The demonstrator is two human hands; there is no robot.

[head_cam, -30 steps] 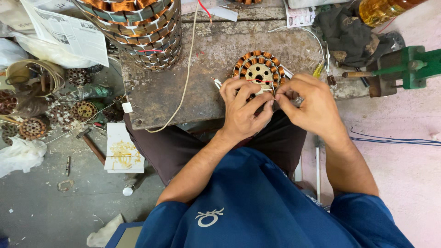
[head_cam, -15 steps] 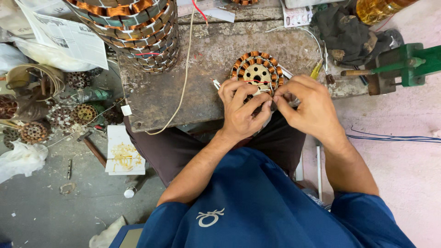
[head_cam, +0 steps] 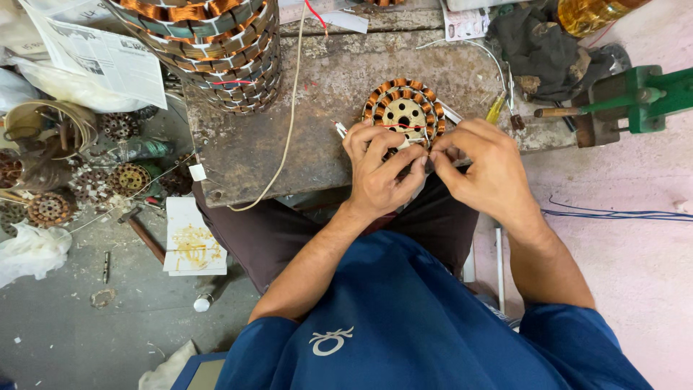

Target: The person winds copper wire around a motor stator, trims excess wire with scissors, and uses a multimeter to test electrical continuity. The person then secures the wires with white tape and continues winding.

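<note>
Pinching a thin wire, left hand (head_cam: 377,172) and right hand (head_cam: 485,167) touch the stator's (head_cam: 404,112) near edge.

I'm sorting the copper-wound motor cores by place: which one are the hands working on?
The small round wound core on the bench, touched by the left hand and right hand; the others sit stacked or on the floor.
</note>
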